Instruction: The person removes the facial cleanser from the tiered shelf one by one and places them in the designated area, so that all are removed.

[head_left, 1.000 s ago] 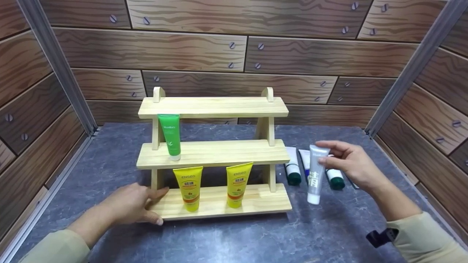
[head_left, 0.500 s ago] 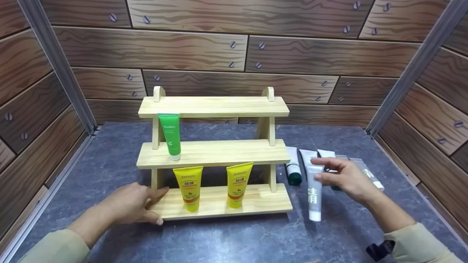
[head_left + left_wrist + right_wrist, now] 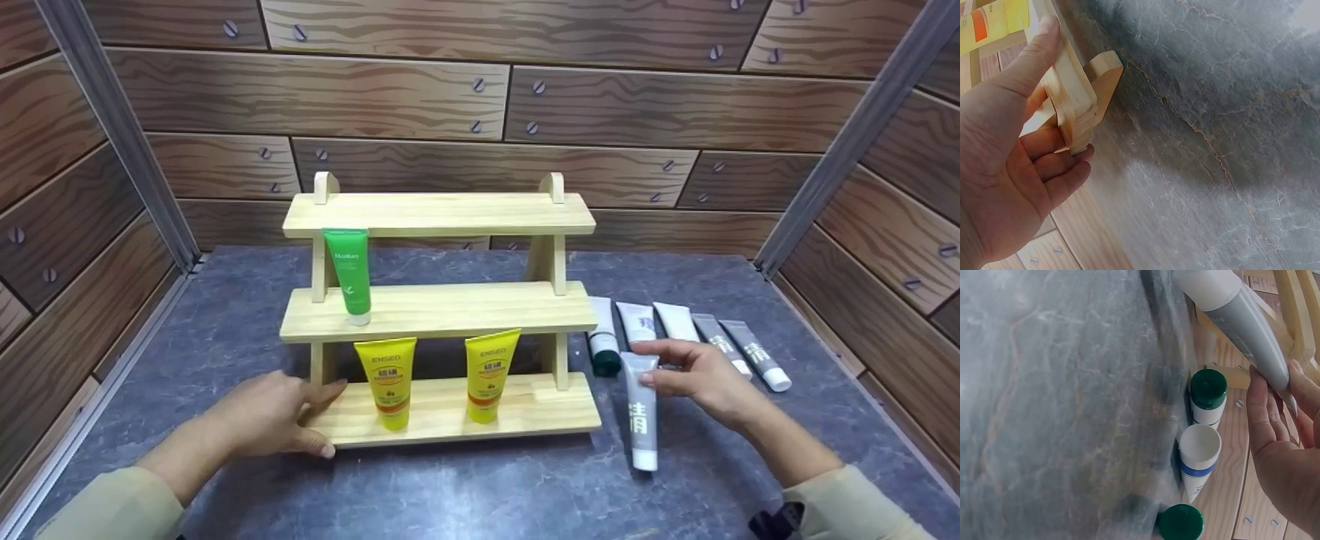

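Observation:
My left hand (image 3: 262,420) grips the left end of the bottom shelf of a three-tier wooden display rack (image 3: 442,214); in the left wrist view its thumb lies on top and the fingers curl under the shelf end (image 3: 1075,90). Right of the rack, my right hand (image 3: 701,382) pinches a silver-grey squeeze tube (image 3: 641,420) by its flat end, white cap pointing down. A green tube (image 3: 350,274) stands on the middle tier at the left. Two yellow tubes, one left (image 3: 388,382) and one right (image 3: 489,379), stand on the bottom tier.
Behind the held tube lies a row on the dark marbled table (image 3: 465,495): a green-capped white tube (image 3: 603,334), white tubes (image 3: 636,319) partly behind the right hand, and two grey tubes (image 3: 756,356) at the right. Wood-patterned walls (image 3: 420,97) enclose the table.
My right hand has brought the grey tube lower and nearer to me, slightly leftward, uncovering the grey tubes in the row. The left hand stays on the shelf end.

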Action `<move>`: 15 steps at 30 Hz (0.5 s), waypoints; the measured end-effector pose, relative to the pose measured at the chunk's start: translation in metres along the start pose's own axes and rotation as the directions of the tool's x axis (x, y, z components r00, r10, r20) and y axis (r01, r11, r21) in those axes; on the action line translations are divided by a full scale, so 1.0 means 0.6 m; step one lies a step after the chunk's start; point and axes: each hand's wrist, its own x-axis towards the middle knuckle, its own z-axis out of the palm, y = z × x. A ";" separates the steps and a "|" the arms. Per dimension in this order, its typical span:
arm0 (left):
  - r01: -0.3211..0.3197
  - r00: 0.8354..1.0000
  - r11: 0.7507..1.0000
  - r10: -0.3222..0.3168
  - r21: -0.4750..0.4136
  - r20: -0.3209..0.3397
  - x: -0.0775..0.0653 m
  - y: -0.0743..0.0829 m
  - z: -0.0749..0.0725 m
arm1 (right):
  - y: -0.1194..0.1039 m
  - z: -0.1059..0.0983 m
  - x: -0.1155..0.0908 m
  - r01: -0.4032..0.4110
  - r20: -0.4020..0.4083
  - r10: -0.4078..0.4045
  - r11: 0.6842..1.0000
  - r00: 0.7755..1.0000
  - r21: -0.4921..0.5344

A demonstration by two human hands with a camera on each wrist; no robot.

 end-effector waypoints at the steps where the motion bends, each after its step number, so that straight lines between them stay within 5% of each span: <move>1: 0.002 1.000 1.000 -0.002 0.001 0.000 0.000 0.000 0.000 | 0.001 0.001 0.000 -0.004 0.002 0.004 1.000 1.000 0.000; 15: -0.046 0.999 0.999 0.045 -0.007 -0.026 -0.003 -0.001 0.000 | 0.015 0.013 0.006 -0.003 0.050 0.003 1.000 0.999 0.002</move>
